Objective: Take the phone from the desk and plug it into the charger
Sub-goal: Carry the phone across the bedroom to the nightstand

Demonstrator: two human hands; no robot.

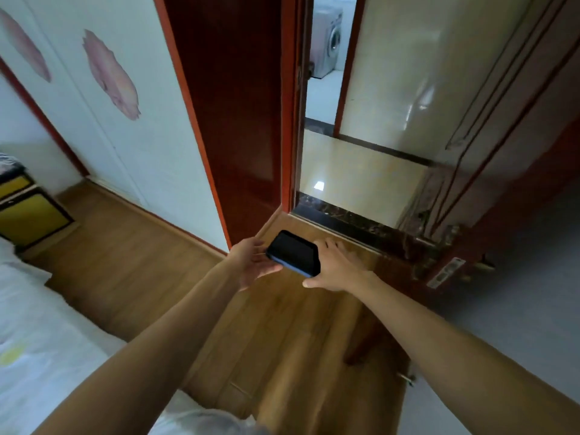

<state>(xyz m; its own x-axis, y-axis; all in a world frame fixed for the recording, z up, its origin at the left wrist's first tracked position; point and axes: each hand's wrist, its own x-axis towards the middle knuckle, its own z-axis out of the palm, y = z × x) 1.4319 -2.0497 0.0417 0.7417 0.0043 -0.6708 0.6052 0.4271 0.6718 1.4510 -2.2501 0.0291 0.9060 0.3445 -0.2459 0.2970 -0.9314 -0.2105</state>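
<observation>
Head view, phone [293, 253] between both hands, left [251, 262], right [337, 266]

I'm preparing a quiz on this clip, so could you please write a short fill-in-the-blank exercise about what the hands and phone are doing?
1. The phone is held between ____ hands.
2. Its screen is ____, showing nothing.
3. The left hand cups the phone from below, palm facing ____.
4. Beyond the open doorway stands a ____ machine.

Missing words: two; dark; up; washing
</observation>
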